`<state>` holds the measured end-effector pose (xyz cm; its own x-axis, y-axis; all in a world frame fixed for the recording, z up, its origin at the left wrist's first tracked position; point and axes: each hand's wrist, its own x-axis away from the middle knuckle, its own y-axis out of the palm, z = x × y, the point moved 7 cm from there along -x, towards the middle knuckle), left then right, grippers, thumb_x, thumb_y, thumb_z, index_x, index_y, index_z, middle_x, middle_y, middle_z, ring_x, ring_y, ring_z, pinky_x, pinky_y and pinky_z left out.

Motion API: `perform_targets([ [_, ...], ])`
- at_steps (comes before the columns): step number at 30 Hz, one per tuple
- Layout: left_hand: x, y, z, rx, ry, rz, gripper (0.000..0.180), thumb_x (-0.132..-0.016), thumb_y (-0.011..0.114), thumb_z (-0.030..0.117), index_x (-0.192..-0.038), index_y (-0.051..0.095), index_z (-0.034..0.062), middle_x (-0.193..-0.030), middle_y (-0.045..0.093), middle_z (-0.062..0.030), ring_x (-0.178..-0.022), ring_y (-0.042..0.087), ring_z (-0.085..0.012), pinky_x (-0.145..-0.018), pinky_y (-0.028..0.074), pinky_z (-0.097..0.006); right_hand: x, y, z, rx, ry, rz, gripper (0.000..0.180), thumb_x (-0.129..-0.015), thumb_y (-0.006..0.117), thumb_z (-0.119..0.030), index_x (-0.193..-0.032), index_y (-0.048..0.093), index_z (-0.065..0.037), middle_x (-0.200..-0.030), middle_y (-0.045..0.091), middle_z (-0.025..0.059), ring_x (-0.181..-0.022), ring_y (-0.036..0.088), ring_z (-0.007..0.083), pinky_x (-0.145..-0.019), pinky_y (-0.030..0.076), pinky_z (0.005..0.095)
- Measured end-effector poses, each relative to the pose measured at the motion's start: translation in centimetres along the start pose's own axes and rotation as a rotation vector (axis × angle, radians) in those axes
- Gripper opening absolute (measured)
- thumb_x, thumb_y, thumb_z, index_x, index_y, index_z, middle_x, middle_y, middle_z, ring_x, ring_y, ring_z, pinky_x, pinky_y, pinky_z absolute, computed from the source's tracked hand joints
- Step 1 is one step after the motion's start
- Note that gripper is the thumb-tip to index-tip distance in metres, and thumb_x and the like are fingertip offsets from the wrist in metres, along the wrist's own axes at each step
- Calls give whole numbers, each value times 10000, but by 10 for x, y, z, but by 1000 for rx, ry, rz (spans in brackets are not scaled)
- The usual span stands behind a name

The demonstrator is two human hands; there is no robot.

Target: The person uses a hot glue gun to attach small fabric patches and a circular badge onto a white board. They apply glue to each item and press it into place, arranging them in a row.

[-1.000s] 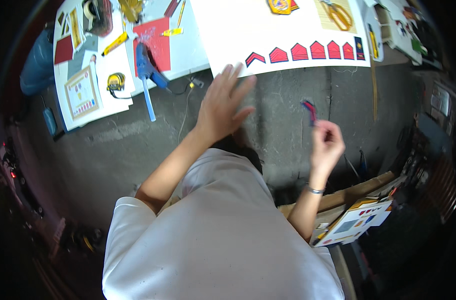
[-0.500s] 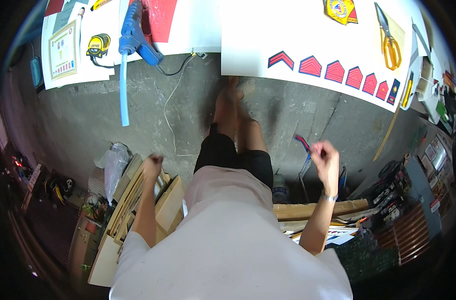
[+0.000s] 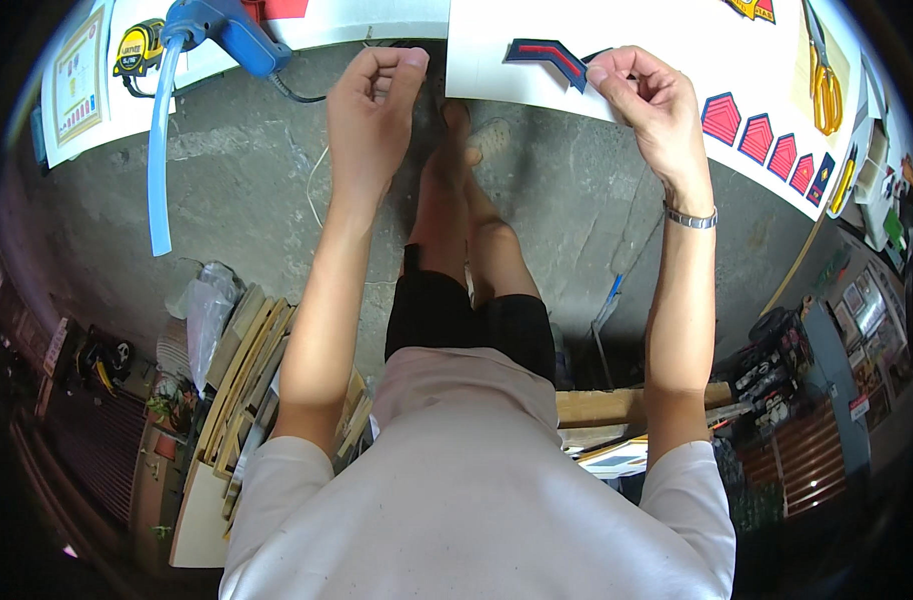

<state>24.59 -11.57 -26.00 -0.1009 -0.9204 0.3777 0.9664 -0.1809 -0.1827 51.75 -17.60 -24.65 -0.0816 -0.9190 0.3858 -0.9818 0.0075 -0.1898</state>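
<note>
My right hand [image 3: 662, 125], with a metal watch on its wrist, pinches the end of a dark blue chevron patch [image 3: 547, 52] with a red stripe. The patch is over the front edge of a white board [image 3: 472, 75]. Several red and navy pointed patches [image 3: 722, 120] lie in a row to the right of that hand, which covers part of the row. My left hand [image 3: 372, 125] is closed over the gap left of the board, thumb against curled fingers; anything inside them is hidden. To its left lies a blue glue gun [image 3: 222, 32] with a light blue flexible length [image 3: 160, 150] hanging down.
A yellow tape measure [image 3: 139, 48] rests beside the glue gun. Orange-handled scissors [image 3: 827, 95] and a yellow badge patch [image 3: 755, 9] lie at the right. Leaning boards [image 3: 239, 370] stand low on the left, and a thin cord hangs near my left wrist.
Both hands have risen from beside my body to the table's front edge. My right hand has brought the chevron patch up over the board. The view has shifted slightly.
</note>
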Motion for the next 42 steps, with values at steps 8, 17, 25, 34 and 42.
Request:
perform_targets([
  [8,15,7,30,-427,555,270,133,-957,726,159,-1044,736,59,-923,704,19,-749,552,-62,-672,420,-222,-10,4,-3,3,-35,-94,162,-972,727,-165,-1054,770,-32,-890,729,-10,-747,578,14,-675,446,178],
  [17,-30,34,57,-380,392,-309,151,-810,807,153,-875,769,21,-716,646,-31,-649,557,-116,-605,437,-275,-9,5,-8,-11,-77,-152,164,-977,723,-175,-1053,771,-38,-871,724,-5,-743,582,19,-678,446,184],
  [25,-28,40,60,-371,178,-375,89,-824,797,104,-847,766,24,-746,639,-14,-661,518,-76,-602,411,-253,-12,5,-5,19,-49,-120,165,-965,743,-169,-1095,770,-71,-859,693,-55,-695,551,6,-584,402,189],
  [34,-34,42,47,-343,40,-363,135,-802,766,107,-761,736,-19,-649,668,-26,-588,549,-58,-552,429,-243,-18,10,-18,140,186,-153,136,-974,700,-146,-926,714,-19,-711,610,-60,-630,480,17,-567,381,210],
  [42,-42,45,49,-472,35,-395,173,-769,749,134,-740,730,-35,-632,666,-37,-589,566,-76,-559,445,-254,-17,13,-34,339,119,-128,180,-929,694,-192,-884,710,-18,-685,615,-34,-636,528,43,-602,445,238],
])
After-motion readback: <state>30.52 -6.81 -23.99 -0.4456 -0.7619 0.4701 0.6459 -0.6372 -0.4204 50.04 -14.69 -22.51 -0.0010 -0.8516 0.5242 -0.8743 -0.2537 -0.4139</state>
